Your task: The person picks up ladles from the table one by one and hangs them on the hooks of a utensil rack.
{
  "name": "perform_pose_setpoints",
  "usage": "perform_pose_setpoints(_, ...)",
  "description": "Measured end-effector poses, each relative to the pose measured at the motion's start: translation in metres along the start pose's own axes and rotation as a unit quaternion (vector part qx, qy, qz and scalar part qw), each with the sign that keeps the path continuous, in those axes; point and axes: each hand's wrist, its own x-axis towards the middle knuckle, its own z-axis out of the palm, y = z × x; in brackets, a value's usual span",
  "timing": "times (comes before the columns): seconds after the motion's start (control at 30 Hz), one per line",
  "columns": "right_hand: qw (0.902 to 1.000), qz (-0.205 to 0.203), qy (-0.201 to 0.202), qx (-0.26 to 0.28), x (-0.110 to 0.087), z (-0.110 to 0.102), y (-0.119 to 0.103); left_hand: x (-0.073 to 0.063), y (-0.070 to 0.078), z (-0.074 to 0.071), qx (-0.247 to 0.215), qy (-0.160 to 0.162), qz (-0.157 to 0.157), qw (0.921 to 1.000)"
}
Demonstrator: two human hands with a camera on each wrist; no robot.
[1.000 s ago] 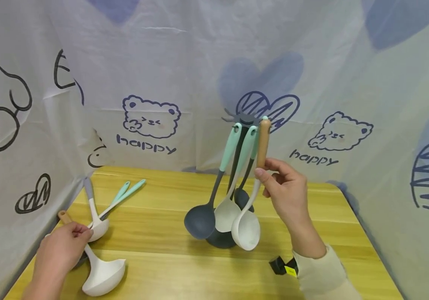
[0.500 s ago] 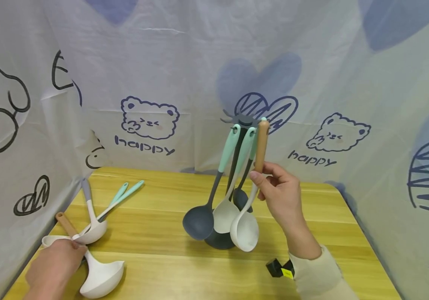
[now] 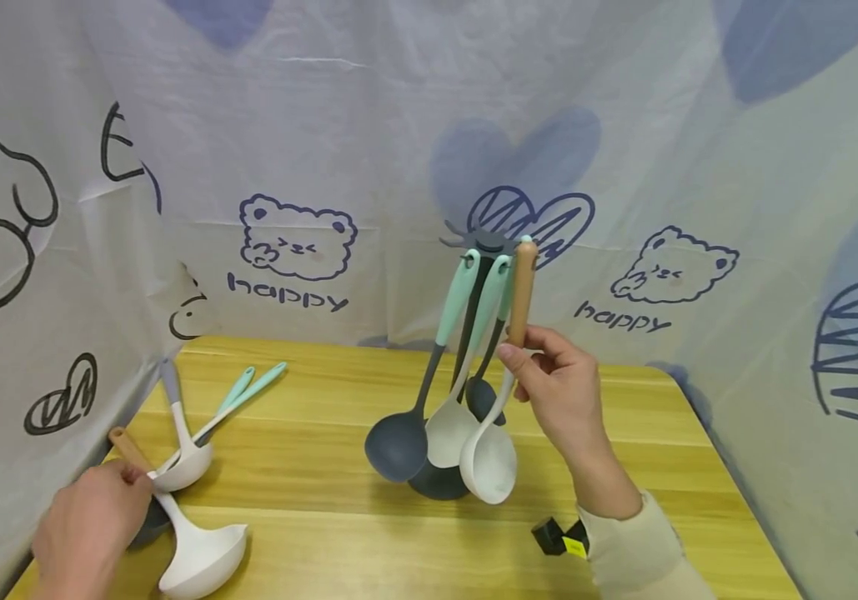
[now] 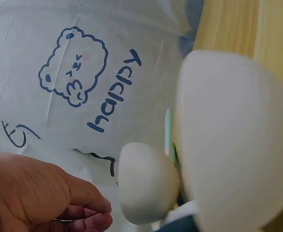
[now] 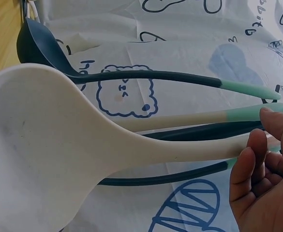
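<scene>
My right hand (image 3: 564, 383) pinches a white ladle (image 3: 490, 467) just below its wooden handle, which stands upright at the rack's hooks. In the right wrist view, thumb and fingers of the hand (image 5: 272, 179) close round the neck of this ladle (image 5: 39, 135). On the dark utensil rack (image 3: 490, 242) hang a dark ladle (image 3: 397, 447) and a white spoon (image 3: 451, 433), both mint-handled. My left hand (image 3: 91, 521) hovers by a second wooden-handled white ladle (image 3: 203, 562). The left wrist view shows this hand (image 4: 39, 198) loosely curled, apart from the white bowls, with nothing visible in its fingers.
Beside the left hand lie a grey-handled white ladle (image 3: 187, 467), mint-handled utensils (image 3: 259, 385) and a dark bowl (image 3: 149, 527). A small black object with a yellow label (image 3: 574, 546) sits near the right sleeve. A printed curtain (image 3: 398, 125) encloses the wooden table (image 3: 308, 475).
My left hand has drawn back left and down from the wooden-handled ladle on the table. The right hand has shifted slightly left, still gripping its ladle at the rack.
</scene>
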Motion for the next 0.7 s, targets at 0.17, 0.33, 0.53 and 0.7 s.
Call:
perform_pose_setpoints(0.17, 1.0000, -0.003, 0.001, -0.006, 0.001, -0.001, 0.000, 0.019, 0.010, -0.013, 0.018, 0.009, 0.049, 0.9986)
perform_pose_setpoints(0.33, 1.0000, 0.000, -0.001, 0.000, 0.002, 0.000, 0.000, 0.046, 0.021, -0.017, 0.046, 0.007, 0.095, 0.9945)
perform_pose_setpoints(0.53, 1.0000, -0.005, 0.003, 0.005, 0.001, 0.001, 0.000, 0.079, 0.030, -0.016, 0.061, -0.027, 0.104, 0.9924)
perform_pose_setpoints(0.7, 0.9999, -0.012, 0.007, 0.000, 0.001, 0.001, 0.000, 0.096, 0.030, -0.012, 0.070, -0.061, 0.097, 0.9910)
